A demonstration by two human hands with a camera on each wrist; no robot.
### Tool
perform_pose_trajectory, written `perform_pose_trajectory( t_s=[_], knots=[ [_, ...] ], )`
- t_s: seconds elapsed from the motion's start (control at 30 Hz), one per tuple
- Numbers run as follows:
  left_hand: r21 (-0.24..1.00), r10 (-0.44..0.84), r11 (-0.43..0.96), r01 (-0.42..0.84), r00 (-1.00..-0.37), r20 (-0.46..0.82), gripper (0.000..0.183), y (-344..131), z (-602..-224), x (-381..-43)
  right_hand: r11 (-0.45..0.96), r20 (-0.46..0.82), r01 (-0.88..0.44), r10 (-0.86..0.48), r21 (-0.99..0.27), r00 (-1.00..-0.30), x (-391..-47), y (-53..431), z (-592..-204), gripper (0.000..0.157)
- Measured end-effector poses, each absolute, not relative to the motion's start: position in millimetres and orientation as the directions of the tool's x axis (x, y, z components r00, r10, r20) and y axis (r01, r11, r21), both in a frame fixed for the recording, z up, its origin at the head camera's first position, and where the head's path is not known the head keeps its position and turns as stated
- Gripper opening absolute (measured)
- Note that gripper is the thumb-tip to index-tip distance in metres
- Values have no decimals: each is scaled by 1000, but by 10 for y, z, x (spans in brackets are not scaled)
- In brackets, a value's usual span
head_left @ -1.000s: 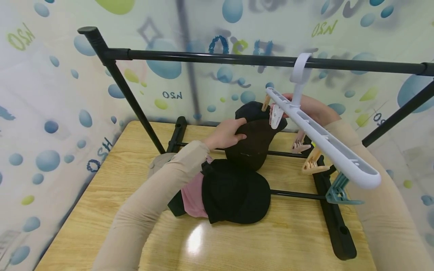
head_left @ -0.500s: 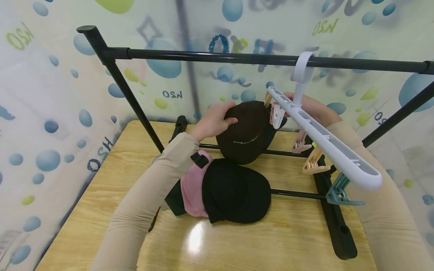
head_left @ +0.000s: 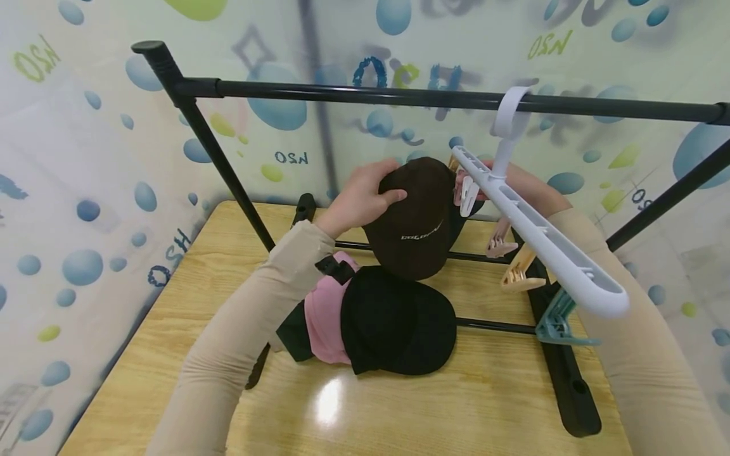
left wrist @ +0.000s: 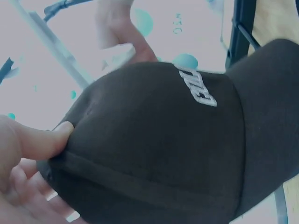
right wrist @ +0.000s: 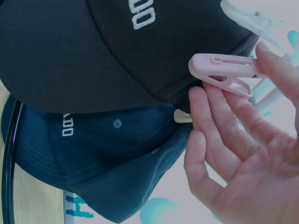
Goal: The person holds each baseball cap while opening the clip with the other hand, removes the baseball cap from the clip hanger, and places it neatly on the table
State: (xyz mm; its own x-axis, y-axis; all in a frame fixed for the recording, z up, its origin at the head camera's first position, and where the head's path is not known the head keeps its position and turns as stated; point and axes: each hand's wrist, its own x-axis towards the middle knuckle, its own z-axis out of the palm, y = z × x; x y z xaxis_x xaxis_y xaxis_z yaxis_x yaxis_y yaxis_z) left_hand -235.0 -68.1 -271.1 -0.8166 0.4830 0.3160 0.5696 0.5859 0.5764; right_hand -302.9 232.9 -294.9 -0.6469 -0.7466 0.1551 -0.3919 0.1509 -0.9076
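A dark brown baseball cap (head_left: 413, 221) with white lettering hangs in the air below the rack's top bar. My left hand (head_left: 359, 196) pinches its crown edge, the thumb on the outside. In the right wrist view my right hand (right wrist: 247, 126) holds a pink clip (right wrist: 224, 65) between thumb and fingers, its nose against the brown cap's edge; whether it bites the cloth I cannot tell. Behind hangs a navy cap (right wrist: 117, 154), at a beige clip (right wrist: 182, 116). The clips belong to a pale hanger (head_left: 547, 240) that partly hides my right hand in the head view.
The hanger hooks over the black rack's top bar (head_left: 353, 94). White (head_left: 469, 196), beige (head_left: 520, 272) and teal (head_left: 561, 323) clips line it. On the wooden table (head_left: 399, 411) lie a black cap (head_left: 393, 323), a pink cap (head_left: 325, 323) and a dark green piece of headwear (head_left: 293, 335), overlapping.
My left hand has moved left and up with the brown cap, which has turned so its lettering shows and covers more of the navy cap. My right hand stays by the hanger.
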Motion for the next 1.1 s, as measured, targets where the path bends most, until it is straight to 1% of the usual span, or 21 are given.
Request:
perform_pose_trajectory(
  t_s=[0.03, 0.07, 0.13, 0.17, 0.27, 0.33, 0.37, 0.43, 0.57, 0.63, 0.7, 0.73, 0.83, 0.87, 0.9, 0.97, 1.0, 1.1],
  knots=[
    [579, 482, 588, 564, -820, 309, 16, -667, -2706, -2331, 177, 121, -348, -718, -921, -685, -3008, 2323, -2941, 47],
    [586, 480, 589, 556, -824, 300, 16, -654, -2703, -2313, 187, 98, -309, -693, -932, -714, -2989, 2318, -2933, 40],
    [604, 471, 589, 537, -835, 284, 16, -627, -2694, -2275, 177, 62, -232, -654, -956, -754, -2963, 2299, -2922, 22],
    [614, 465, 588, 527, -841, 276, 16, -615, -2691, -2260, 148, 79, -237, -670, -960, -738, -2967, 2290, -2924, 26],
    [663, 435, 578, 476, -867, 243, 15, -576, -2692, -2219, 49, 131, -240, -724, -969, -677, -3007, 2261, -2939, 23],
    [703, 413, 563, 435, -884, 216, 15, -548, -2716, -2200, 33, 144, -246, -732, -969, -666, -3031, 2249, -2947, 13],
    [726, 404, 552, 409, -893, 196, 15, -532, -2748, -2198, 20, 152, -248, -744, -969, -651, -3046, 2246, -2951, 11],
    [777, 396, 520, 354, -906, 148, 14, -495, -2819, -2183, 35, 145, -252, -740, -967, -657, -3057, 2246, -2952, 13],
    [852, 396, 465, 239, -917, 41, 15, -424, -2992, -2145, 18, 165, -265, -739, -964, -653, -3057, 2254, -2958, 11],
    [883, 407, 429, 192, -913, 0, 18, -393, -3055, -2110, -10, 190, -277, -751, -961, -633, -3048, 2256, -2965, 13],
    [907, 424, 397, 144, -905, -42, 24, -363, -3109, -2071, -42, 194, -249, -755, -968, -627, -3040, 2256, -2970, 15],
    [915, 432, 385, 121, -900, -63, 29, -349, -3132, -2050, -45, 203, -261, -759, -964, -619, -3039, 2257, -2975, 19],
    [931, 473, 357, 75, -874, -111, 37, -311, -3199, -1988, -51, 195, -242, -758, -969, -622, -3050, 2254, -2987, 15],
    [934, 484, 351, 60, -866, -127, 37, -301, -3217, -1964, -47, 184, -227, -755, -973, -630, -3054, 2255, -2990, 12],
    [937, 494, 346, 49, -858, -138, 37, -293, -3237, -1942, -38, 189, -246, -756, -968, -627, -3060, 2256, -2993, 11],
    [945, 513, 325, 21, -844, -158, 37, -284, -3278, -1904, -27, 178, -241, -753, -970, -634, -3070, 2260, -2995, 9],
    [947, 514, 322, 6, -841, -169, 38, -283, -3297, -1888, -24, 180, -247, -755, -969, -631, -3075, 2264, -2997, 9],
    [939, 494, 341, -39, -843, -214, 46, -297, -3364, -1851, -50, 172, -206, -757, -977, -631, -3085, 2277, -2999, 9]
  ],
)
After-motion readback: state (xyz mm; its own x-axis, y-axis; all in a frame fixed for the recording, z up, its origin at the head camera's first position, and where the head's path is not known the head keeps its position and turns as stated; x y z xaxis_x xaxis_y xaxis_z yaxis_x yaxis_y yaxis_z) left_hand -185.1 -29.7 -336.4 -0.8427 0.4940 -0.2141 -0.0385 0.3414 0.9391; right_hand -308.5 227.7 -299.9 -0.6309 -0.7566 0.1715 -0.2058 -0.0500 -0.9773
